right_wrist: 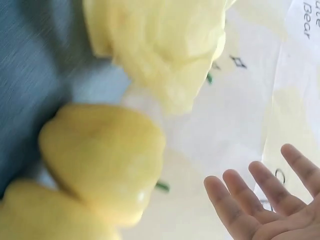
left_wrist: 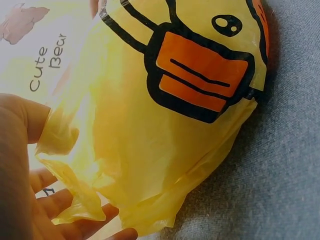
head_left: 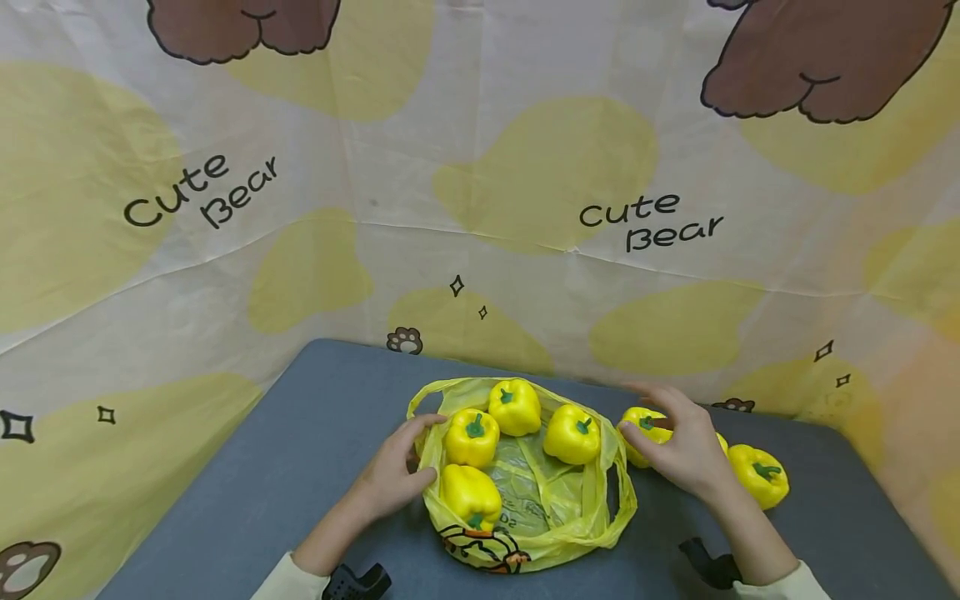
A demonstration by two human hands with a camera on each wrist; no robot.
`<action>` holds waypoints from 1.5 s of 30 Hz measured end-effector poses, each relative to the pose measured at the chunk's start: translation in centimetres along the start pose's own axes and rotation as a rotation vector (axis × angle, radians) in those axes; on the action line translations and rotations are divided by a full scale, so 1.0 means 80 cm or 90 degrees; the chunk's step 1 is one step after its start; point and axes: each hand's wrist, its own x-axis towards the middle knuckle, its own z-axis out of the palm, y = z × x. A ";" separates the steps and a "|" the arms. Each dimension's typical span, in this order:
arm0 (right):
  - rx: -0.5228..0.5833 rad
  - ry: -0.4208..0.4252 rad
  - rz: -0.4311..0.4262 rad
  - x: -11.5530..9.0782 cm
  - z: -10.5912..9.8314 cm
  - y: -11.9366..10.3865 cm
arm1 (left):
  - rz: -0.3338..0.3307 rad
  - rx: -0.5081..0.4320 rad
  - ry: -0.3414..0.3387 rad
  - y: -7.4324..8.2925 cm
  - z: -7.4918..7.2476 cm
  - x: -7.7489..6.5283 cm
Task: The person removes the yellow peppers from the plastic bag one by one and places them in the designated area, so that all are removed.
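Note:
A yellow plastic bag (head_left: 555, 546) lies on the table with its mouth spread wide. Several yellow bell peppers (head_left: 472, 437) with green stems sit inside it along the left and far sides. My left hand (head_left: 393, 471) holds the bag's left rim; in the left wrist view the thin plastic passes between its thumb and fingers. To the right of the bag, my right hand (head_left: 686, 446) hovers with spread fingers over a yellow bell pepper (head_left: 637, 421), partly covering it. The right wrist view shows that hand apart from the bell pepper (right_wrist: 105, 160), holding nothing.
Another yellow bell pepper (head_left: 757, 475) lies right of my right wrist, and a sliver of one more shows behind the hand. The blue-grey table (head_left: 285, 442) ends at a printed cloth backdrop (head_left: 517, 183). A duck face is printed on the bag's near side.

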 end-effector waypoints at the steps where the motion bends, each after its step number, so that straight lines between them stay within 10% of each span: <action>1: 0.004 -0.007 -0.004 0.002 0.005 -0.002 | 0.001 -0.001 0.001 0.000 0.000 0.000; 45: -0.120 -0.117 -0.011 0.025 0.101 -0.002 | 0.028 0.006 -0.013 -0.003 -0.002 0.002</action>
